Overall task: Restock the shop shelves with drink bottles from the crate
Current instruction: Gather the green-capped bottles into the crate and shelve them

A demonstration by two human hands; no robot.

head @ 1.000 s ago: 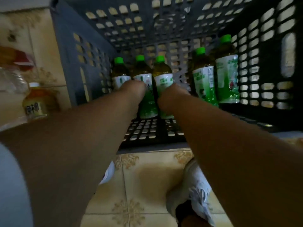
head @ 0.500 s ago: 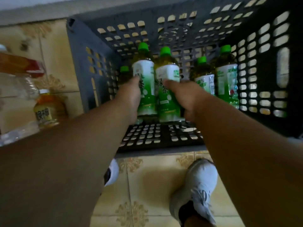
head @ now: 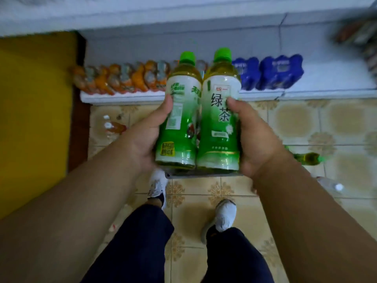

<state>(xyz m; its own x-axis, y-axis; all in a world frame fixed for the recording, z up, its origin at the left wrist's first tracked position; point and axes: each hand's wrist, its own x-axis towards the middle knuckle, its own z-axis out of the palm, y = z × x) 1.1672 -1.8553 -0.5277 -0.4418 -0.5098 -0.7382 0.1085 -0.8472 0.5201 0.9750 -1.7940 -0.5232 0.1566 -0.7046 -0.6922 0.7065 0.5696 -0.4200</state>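
Two green tea bottles with green caps stand side by side in front of me, held upright above the tiled floor. My left hand (head: 151, 135) grips the left bottle (head: 179, 119), thumb on its label. My right hand (head: 253, 135) grips the right bottle (head: 219, 117), thumb across the white and green label. The two bottles touch each other. Beyond them runs a low white shelf (head: 306, 92). Only a grey edge of the crate (head: 204, 175) shows under the bottles.
On the low shelf sit orange packets (head: 122, 79) at the left and blue packs (head: 271, 72) at the right. A yellow panel (head: 34, 119) stands at the left. Loose bottles lie on the floor at the left (head: 114, 127) and right (head: 306, 158). My white shoes (head: 224, 215) are below.
Both hands have lifted the two green tea bottles out of the crate. The view has swung from the crate's inside to the floor and the low shelf.
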